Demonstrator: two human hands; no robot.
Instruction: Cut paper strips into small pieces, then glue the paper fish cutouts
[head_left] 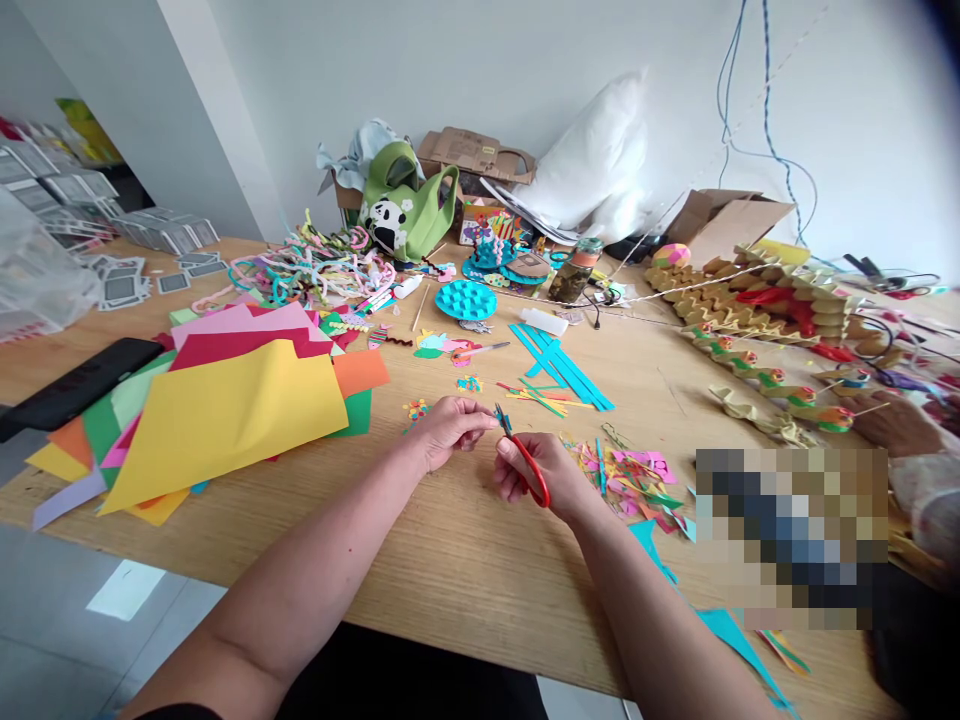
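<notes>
Gripping red scissors (525,462) in our right hand (541,474), fingers closed through the handles, we point the blades toward our left hand (448,428), which pinches something too small to tell, above the table (465,560), near paper scraps (637,480).

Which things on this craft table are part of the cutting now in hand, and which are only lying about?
In use:
- right hand
- red-handled scissors, held in that hand
- left hand, its fingers pinched at the blade tips; whatever they pinch is too small to tell

Lying about:
- yellow sheet
- teal strips
- pipe cleaners
- green panda bag
- paper scraps
</notes>
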